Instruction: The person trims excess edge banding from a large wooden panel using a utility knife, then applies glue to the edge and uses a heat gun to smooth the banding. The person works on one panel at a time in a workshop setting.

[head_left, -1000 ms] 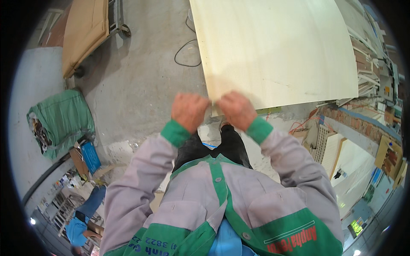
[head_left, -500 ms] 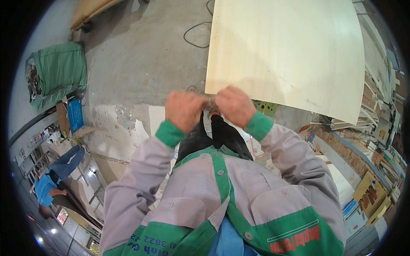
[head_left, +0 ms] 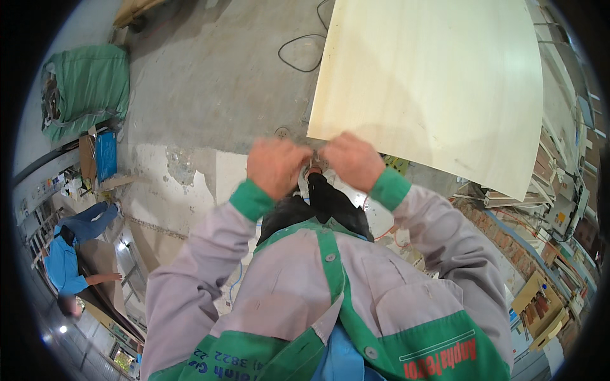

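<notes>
My left hand (head_left: pixel 276 166) and my right hand (head_left: pixel 352 160) are held up in front of me at waist height, knuckles upward, with their fingertips almost meeting. Both have curled, closed fingers. A small thing seems to sit between the fingertips, but blur and the fingers hide what it is. Just beyond my right hand is the near corner of a large pale plywood sheet (head_left: pixel 432 76). Below the hands, my dark trouser legs and a foot show.
A black cable (head_left: pixel 298 68) loops on the concrete floor beside the sheet. Left stand a green-covered bundle (head_left: pixel 89 89) and a blue box (head_left: pixel 106 155). A person in blue (head_left: pixel 63 263) is at the far left. Timber offcuts (head_left: pixel 540 171) crowd the right side, by a brick strip (head_left: pixel 495 232).
My hands stay close together, with little change in their pose. My view and legs have shifted slightly. At the left, the person in blue now has an arm stretched out.
</notes>
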A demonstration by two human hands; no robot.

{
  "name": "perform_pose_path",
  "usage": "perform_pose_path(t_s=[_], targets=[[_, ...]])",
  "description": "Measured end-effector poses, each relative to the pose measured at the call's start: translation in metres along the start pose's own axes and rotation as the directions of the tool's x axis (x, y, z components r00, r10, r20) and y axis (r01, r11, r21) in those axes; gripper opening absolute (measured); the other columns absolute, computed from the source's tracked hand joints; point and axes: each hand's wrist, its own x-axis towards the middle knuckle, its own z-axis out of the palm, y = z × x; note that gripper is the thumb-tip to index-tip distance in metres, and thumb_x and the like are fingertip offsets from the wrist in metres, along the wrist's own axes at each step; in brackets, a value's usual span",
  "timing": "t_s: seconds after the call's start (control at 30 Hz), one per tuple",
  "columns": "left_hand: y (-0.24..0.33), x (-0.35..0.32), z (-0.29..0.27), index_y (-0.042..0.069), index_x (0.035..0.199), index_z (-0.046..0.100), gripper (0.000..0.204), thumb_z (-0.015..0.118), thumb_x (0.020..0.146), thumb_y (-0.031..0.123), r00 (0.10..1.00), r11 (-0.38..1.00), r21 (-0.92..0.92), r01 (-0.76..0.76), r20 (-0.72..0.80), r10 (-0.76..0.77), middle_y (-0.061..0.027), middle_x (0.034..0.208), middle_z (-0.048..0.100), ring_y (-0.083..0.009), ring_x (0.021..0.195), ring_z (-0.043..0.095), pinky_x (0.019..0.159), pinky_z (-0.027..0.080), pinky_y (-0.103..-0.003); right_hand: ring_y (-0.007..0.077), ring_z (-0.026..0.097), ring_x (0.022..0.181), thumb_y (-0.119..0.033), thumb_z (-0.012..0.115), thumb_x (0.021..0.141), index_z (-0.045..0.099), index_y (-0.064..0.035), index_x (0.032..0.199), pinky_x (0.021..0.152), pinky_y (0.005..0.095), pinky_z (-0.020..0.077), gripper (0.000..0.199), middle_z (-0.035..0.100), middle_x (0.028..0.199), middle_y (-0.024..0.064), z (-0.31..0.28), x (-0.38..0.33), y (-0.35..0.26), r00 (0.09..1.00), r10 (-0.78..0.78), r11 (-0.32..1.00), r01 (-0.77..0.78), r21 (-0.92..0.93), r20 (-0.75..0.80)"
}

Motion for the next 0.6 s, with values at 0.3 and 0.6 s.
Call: perform_pose_path(t_s=[0.3, 0.6], targets=[[-0.094, 0.208, 0.012, 0.018, 0.093, 0.073, 0.013, 0.064, 0.09, 0.027, 0.953, 0.966, 0.208, -0.155, -0.225, 0.202, -0.0069, 0.08, 0.069, -0.0311, 0.076, 0.065, 0.069, 0.049, -0.045, 0.0327, 0.062, 0.092, -0.016, 0.056, 0.09, 0.071, -0.0115, 0.094, 0.081, 0.0438, 0.0534, 0.016, 0.066, 0.093, 0.0117, -0.01, 0.115, 0.146, 0.884, 0.122, 0.936, -0.254, -0.245, -0.451], [0.007, -0.042, -0.007, 0.011, 0.099, 0.074, 0.023, 0.072, 0.089, 0.032, 0.926, 0.87, -0.41, 0.274, 0.355, -0.124, -0.0075, 0.084, 0.07, -0.021, 0.075, 0.064, 0.069, 0.046, -0.037, 0.0336, 0.059, 0.085, -0.007, 0.063, 0.079, 0.061, -0.0073, 0.091, 0.074, 0.0431, 0.0508, 0.012, 0.059, 0.087, 0.012, 0.021, -0.068, -0.064, 0.937, 0.281, 0.932, -0.318, 0.174, 0.208]])
